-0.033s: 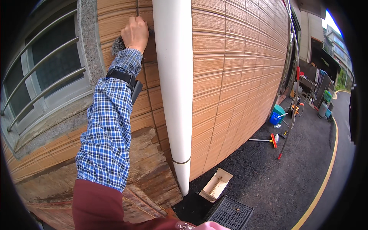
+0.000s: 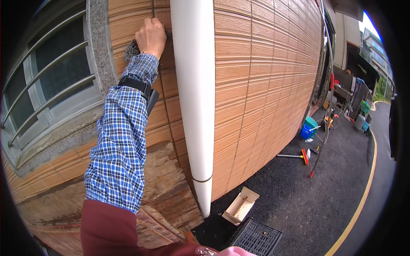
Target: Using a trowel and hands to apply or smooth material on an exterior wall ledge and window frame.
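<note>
My left hand is raised against the orange-brown wall tiles, between the stone window frame and the white pipe. Its fingers are curled closed over a grey, wiry scouring pad; part of the pad shows beside the wrist, and the rest is hidden under the palm. The pad is pressed to the wall close to a vertical tile joint. A blue checked sleeve and a black wrist strap cover this forearm. My right hand does not show; something pink crosses the lower edge, too cut off to name.
At left, metal bars cross a window. Weathered wood leans below. On the asphalt are an open cardboard box, a black crate, a red-headed squeegee and a blue bucket. A long pole stands farther right.
</note>
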Tool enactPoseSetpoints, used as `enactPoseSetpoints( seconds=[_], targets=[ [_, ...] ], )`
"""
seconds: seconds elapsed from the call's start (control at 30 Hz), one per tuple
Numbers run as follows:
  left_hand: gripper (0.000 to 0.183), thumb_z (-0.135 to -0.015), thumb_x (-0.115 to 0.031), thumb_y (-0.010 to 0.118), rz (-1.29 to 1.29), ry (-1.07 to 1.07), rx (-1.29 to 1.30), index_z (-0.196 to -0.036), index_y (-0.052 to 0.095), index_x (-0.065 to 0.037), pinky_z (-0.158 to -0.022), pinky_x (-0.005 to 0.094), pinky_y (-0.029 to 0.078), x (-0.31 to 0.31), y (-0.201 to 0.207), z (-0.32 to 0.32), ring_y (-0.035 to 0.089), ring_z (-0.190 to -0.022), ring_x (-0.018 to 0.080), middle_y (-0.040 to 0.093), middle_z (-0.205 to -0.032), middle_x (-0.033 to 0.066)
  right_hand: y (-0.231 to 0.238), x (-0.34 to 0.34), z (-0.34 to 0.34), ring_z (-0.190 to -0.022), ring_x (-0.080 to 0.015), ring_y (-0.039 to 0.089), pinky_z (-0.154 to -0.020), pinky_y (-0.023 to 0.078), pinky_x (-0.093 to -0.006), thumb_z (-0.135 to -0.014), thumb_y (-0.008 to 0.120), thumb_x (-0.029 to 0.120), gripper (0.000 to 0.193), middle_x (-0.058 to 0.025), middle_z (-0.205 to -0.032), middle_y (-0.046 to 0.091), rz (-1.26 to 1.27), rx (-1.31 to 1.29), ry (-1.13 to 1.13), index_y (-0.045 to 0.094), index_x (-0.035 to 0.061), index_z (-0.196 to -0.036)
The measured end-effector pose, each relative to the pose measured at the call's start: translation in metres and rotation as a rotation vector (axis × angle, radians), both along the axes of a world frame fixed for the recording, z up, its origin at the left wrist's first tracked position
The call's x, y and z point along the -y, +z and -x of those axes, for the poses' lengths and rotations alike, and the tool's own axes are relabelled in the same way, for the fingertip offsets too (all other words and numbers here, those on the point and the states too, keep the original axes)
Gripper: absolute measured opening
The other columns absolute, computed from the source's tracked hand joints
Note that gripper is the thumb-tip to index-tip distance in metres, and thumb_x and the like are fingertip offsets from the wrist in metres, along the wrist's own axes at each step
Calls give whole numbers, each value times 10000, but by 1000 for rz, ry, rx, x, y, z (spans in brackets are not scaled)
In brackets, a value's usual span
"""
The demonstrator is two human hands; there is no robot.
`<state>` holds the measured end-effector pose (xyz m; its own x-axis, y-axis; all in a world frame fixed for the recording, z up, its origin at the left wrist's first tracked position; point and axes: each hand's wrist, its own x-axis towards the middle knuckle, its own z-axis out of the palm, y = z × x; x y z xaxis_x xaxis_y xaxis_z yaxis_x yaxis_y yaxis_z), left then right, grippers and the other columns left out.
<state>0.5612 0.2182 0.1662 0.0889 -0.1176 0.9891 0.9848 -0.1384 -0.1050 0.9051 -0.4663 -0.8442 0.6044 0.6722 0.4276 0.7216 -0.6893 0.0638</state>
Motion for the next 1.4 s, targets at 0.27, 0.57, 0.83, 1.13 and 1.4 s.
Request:
enactPoseSetpoints(
  seconds=[0.27,0.57,0.83,1.13,1.4],
  targets=[
    [162,-886,-169,593,4,8,46,-891,625,-10,-599,421,547,-2,0,0,681,-731,311,631,-878,151,4,-2,2,-577,-250,605,-507,470,-417,-813,562,311,182,-55,-686,611,19,-64,-26,635,152,-762],
    [112,-867,-148,591,-89,-132,52,-911,612,-48,-635,428,539,5,-4,12,656,-705,327,615,-886,137,6,-4,12,-568,-252,604,-498,470,-416,-807,568,299,176,-61,-679,610,31,-139,-39,637,141,-770],
    [92,-819,-117,621,-62,-195,78,-901,609,-78,-643,433,547,12,-7,10,658,-713,322,621,-909,128,6,-9,11,-560,-253,604,-490,470,-415,-801,574,289,172,-66,-673,609,44,-204,-41,638,131,-777],
    [155,-821,-212,694,239,-350,-109,-836,633,-71,-676,407,544,11,-9,23,667,-761,291,674,-822,97,12,-11,3,-551,-255,603,-481,470,-414,-795,580,276,168,-72,-666,608,67,-284,-24,640,120,-786],
    [135,-833,-228,687,385,-230,-315,-859,706,-96,-714,380,528,30,-43,52,657,-804,261,676,-883,43,22,-12,-9,-543,-256,603,-473,469,-413,-790,585,266,165,-77,-660,607,96,-355,-26,642,110,-793]
  ],
)
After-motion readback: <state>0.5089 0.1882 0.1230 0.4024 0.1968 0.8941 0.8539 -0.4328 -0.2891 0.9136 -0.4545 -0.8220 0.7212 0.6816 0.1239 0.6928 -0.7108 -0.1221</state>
